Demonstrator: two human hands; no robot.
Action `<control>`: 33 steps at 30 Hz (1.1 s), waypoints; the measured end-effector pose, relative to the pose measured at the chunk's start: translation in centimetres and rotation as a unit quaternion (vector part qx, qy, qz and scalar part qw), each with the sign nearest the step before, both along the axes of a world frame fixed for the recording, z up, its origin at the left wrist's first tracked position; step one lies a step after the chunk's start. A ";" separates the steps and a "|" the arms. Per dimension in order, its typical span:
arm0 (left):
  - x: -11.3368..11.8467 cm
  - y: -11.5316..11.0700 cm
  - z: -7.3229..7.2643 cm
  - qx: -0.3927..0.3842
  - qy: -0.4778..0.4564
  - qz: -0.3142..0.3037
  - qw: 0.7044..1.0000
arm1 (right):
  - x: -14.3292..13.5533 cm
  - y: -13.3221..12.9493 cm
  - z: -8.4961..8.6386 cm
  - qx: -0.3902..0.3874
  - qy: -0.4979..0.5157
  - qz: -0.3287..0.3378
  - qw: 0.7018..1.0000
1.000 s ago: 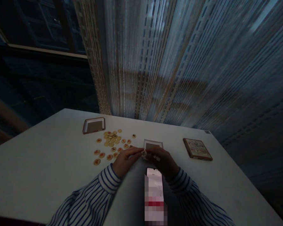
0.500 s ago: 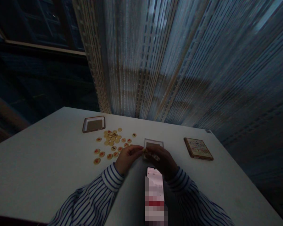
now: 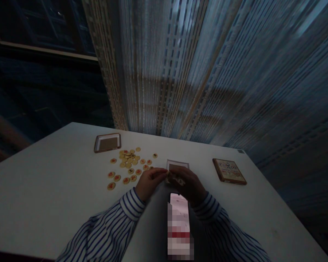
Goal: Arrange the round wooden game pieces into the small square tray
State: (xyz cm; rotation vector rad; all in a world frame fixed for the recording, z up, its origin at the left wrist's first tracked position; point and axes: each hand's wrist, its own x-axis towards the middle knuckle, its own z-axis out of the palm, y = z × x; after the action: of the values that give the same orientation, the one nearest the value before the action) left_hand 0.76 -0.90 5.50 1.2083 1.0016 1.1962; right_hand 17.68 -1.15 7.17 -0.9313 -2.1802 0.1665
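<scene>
- Lower centre of the frame: a phone (image 3: 183,209) lies lit on the white table (image 3: 57,203), its screen partly pixelated.
- Just above it: the left hand (image 3: 148,183), in a striped cuff, has thumb and fingertips brought together on a round chess piece (image 3: 168,174), mostly hidden.
- Beside it: the right hand (image 3: 189,185) curls in to meet those fingertips; its own grip is too dark to tell.
- Under the right fingers: more pale pieces (image 3: 179,181); whether in the palm or the tray, I cannot tell.
- Behind the hands: a shallow open tray (image 3: 177,162), partly covered.
- Left of centre: loose Chinese chess pieces (image 3: 129,160), some heaped, others spread singly.
- Right: a flat box (image 3: 229,171) with a printed top.
- Left, farther back: an open lid-like tray (image 3: 108,143).
- Top of the frame: a string curtain (image 3: 164,72).
</scene>
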 end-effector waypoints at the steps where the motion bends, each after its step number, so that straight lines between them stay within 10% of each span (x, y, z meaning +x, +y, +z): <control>1: 0.0 0.0 -0.1 0.006 0.011 0.001 1.000 | 0.0 0.0 0.0 0.002 -0.001 0.000 1.000; 13: -0.1 0.7 0.1 0.053 0.106 0.048 0.992 | 0.5 0.6 -0.3 0.031 0.010 -0.011 0.999; 33: -0.2 0.2 -5.6 0.250 0.392 0.000 0.885 | 1.9 2.5 0.6 -0.017 0.003 -0.049 0.999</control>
State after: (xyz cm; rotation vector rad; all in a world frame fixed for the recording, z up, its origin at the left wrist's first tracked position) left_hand 0.55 -0.73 -0.07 2.2106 1.3025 0.9896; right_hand 19.57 1.37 7.79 -1.0534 -2.1274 0.1603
